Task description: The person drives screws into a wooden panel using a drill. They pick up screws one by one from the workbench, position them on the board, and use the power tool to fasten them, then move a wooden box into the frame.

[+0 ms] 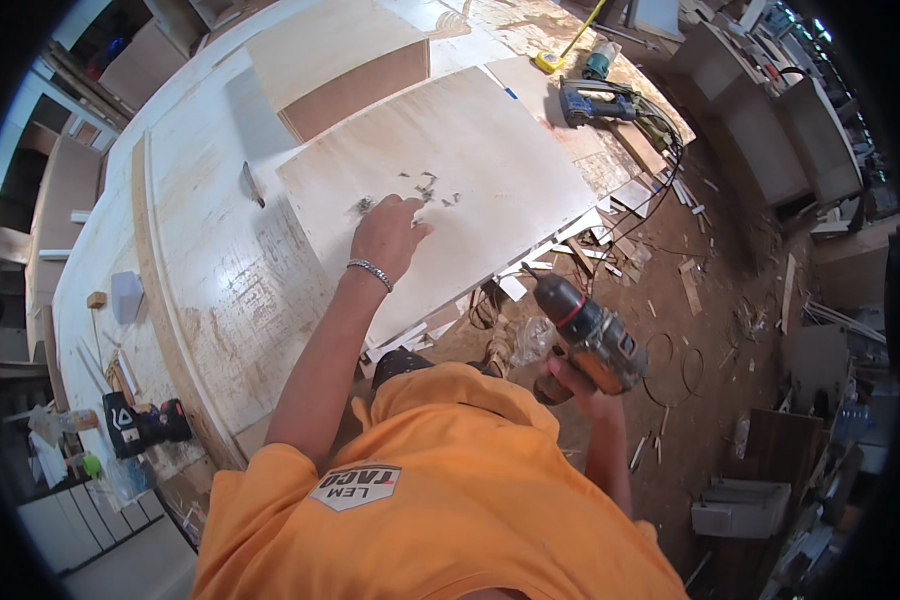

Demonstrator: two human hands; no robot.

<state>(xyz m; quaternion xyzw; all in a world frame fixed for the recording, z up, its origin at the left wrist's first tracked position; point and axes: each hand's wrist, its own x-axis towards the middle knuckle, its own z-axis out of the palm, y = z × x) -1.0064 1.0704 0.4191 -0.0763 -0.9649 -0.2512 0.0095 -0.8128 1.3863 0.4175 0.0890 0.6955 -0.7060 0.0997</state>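
My left hand (388, 240) hovers at or rests on a pale wooden panel (500, 150), thumb apart from the partly bent fingers. Nothing shows between them, though some fingertips are hidden. Around those fingertips lie several small dark screws (427, 188) in loose clusters. In my right hand (582, 385) is a dark cordless drill (598, 340), gripped by its handle. The drill is off the panel's near right edge, above the floor, with its bit pointing up and left toward the panel.
A blue-and-black power tool (592, 103) with a cable and a yellow tape measure (548, 62) lie at the far right of the table. Another cordless drill (145, 425) lies at the left. Wood offcuts (605, 235) litter the floor, right. A long wooden strip (150, 240) crosses the table.
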